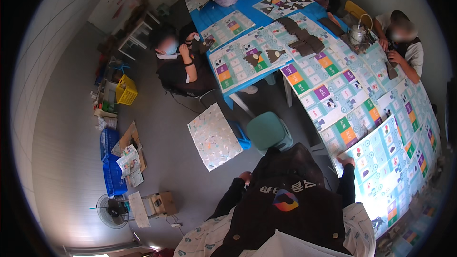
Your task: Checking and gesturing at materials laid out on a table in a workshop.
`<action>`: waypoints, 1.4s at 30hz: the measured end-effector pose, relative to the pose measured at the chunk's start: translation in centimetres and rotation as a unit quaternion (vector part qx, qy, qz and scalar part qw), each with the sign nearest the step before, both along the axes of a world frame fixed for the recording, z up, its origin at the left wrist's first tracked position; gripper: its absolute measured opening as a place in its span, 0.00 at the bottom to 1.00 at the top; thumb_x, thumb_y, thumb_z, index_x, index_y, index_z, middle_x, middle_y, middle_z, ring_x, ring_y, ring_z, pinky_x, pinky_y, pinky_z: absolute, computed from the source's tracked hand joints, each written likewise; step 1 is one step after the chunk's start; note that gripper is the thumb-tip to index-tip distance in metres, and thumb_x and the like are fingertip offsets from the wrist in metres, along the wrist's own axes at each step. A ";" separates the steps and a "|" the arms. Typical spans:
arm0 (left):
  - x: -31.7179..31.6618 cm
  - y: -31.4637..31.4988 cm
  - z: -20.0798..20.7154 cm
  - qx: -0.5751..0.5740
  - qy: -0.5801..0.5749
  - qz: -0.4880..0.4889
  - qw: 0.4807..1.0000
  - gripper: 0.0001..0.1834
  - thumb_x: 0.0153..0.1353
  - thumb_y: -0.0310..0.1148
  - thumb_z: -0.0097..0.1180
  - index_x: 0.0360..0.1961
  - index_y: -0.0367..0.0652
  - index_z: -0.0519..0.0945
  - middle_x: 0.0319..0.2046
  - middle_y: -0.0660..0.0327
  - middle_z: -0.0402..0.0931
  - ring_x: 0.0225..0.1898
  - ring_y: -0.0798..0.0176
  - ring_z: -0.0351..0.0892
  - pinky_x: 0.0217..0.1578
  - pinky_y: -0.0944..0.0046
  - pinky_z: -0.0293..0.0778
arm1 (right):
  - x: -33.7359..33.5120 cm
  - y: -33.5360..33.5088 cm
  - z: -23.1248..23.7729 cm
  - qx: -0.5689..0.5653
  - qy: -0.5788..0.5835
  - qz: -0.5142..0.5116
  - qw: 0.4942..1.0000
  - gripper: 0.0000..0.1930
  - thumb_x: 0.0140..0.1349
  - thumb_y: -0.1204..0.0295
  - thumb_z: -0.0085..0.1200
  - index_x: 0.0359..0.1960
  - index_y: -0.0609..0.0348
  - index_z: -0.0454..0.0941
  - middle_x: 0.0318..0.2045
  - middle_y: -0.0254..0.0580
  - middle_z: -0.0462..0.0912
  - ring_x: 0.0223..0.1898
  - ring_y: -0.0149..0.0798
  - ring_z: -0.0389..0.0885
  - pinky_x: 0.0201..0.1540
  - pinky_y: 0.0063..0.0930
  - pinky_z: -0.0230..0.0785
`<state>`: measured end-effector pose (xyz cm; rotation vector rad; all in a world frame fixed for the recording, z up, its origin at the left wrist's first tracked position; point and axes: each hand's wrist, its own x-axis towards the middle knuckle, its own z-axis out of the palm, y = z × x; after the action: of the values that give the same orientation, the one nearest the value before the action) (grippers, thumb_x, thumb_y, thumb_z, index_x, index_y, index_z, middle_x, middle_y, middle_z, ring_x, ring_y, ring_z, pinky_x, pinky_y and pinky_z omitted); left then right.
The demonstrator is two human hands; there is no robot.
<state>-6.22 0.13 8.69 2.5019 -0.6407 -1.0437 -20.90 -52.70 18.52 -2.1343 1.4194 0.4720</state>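
Observation:
My right hand (346, 160) is at the near left corner of a large printed sheet (376, 157), its fingers closed on the edge. This sheet, pale blue with small pictures, overlaps others on the table, and its near part is brightly lit. My left hand (245, 176) hangs low beside my dark apron (290, 209), away from the table. The apron partly covers that hand, so its fingers are hard to make out. Nearest to it stands a green stool (266, 131).
A small patterned table (215, 137) stands left of the stool. Three people sit around the long table, where dark cut pieces (300, 38) and a metal pot (357, 34) lie on printed sheets. Leftward are a yellow crate (126, 89), blue bins (112, 162) and a fan (112, 211).

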 end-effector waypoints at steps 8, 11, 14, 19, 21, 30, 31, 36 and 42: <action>0.5 -0.9 2.3 0.031 0.028 0.000 0.999 0.13 0.45 0.35 0.40 0.26 0.39 0.74 0.26 0.48 0.71 0.32 0.47 0.69 0.32 0.57 0.65 | -0.3 -0.1 -0.6 -0.006 0.005 -0.012 1.000 0.36 0.27 0.47 0.57 0.31 0.68 0.71 0.32 0.50 0.74 0.36 0.41 0.72 0.39 0.28 0.63; 0.4 -1.0 3.0 0.040 0.018 0.004 0.999 0.14 0.45 0.36 0.40 0.26 0.39 0.74 0.27 0.50 0.71 0.32 0.48 0.69 0.32 0.57 0.65 | -0.1 0.2 -0.2 -0.017 0.003 -0.002 1.000 0.35 0.28 0.47 0.57 0.31 0.68 0.71 0.32 0.50 0.74 0.36 0.40 0.72 0.39 0.27 0.63; 1.5 -2.4 5.6 0.069 0.030 0.033 0.997 0.13 0.45 0.36 0.42 0.26 0.41 0.75 0.28 0.51 0.72 0.32 0.49 0.70 0.34 0.58 0.65 | -0.6 0.2 -0.6 -0.022 0.000 -0.007 1.000 0.35 0.28 0.47 0.57 0.31 0.68 0.71 0.32 0.50 0.74 0.36 0.41 0.72 0.39 0.28 0.63; 3.2 -1.3 5.6 -0.046 -0.098 0.065 0.992 0.17 0.44 0.33 0.45 0.37 0.38 0.69 0.38 0.49 0.67 0.42 0.50 0.64 0.43 0.60 0.60 | -0.3 -0.1 -1.2 -0.015 -0.006 -0.003 1.000 0.35 0.28 0.47 0.57 0.31 0.68 0.71 0.32 0.51 0.74 0.36 0.41 0.72 0.39 0.28 0.62; 4.7 -2.7 8.0 -0.122 -0.320 0.133 0.930 0.24 0.43 0.29 0.46 0.44 0.33 0.61 0.45 0.47 0.60 0.48 0.49 0.57 0.47 0.60 0.55 | -0.5 -0.1 -1.1 -0.007 -0.008 -0.008 1.000 0.35 0.28 0.47 0.57 0.32 0.68 0.71 0.32 0.51 0.73 0.36 0.42 0.72 0.39 0.28 0.62; 9.4 -8.1 26.6 -0.389 0.075 0.117 0.911 0.07 0.40 0.31 0.54 0.18 0.37 0.74 0.21 0.57 0.73 0.26 0.62 0.70 0.34 0.70 0.63 | -0.3 -0.4 -1.6 0.000 0.018 0.000 1.000 0.37 0.28 0.49 0.58 0.36 0.69 0.69 0.36 0.51 0.71 0.40 0.42 0.70 0.43 0.27 0.60; 9.4 -9.3 29.0 -0.388 0.081 0.116 0.911 0.07 0.40 0.31 0.54 0.18 0.37 0.74 0.21 0.57 0.73 0.26 0.62 0.70 0.34 0.70 0.63 | -0.3 -0.4 -2.2 0.000 0.023 -0.003 1.000 0.37 0.28 0.49 0.58 0.36 0.69 0.69 0.36 0.51 0.71 0.40 0.42 0.70 0.43 0.27 0.60; 9.3 -6.5 24.8 0.110 -0.343 -0.065 0.931 0.19 0.40 0.48 0.51 0.13 0.41 0.73 0.14 0.59 0.70 0.24 0.57 0.69 0.41 0.56 0.56 | -1.1 -1.1 -1.6 0.003 0.015 0.006 1.000 0.36 0.27 0.47 0.58 0.33 0.69 0.70 0.34 0.51 0.72 0.38 0.41 0.71 0.41 0.27 0.61; 7.1 -3.0 16.0 0.085 -0.156 0.024 0.984 0.21 0.44 0.50 0.44 0.22 0.41 0.74 0.22 0.55 0.71 0.30 0.53 0.69 0.37 0.54 0.61 | -0.8 -0.2 -1.1 0.016 0.005 -0.047 0.999 0.37 0.26 0.51 0.60 0.37 0.68 0.68 0.37 0.50 0.71 0.41 0.40 0.69 0.44 0.27 0.60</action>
<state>0.92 -2.84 24.71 2.8480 -0.5938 -0.7201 -21.71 -52.93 17.42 -2.0333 1.4998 0.4661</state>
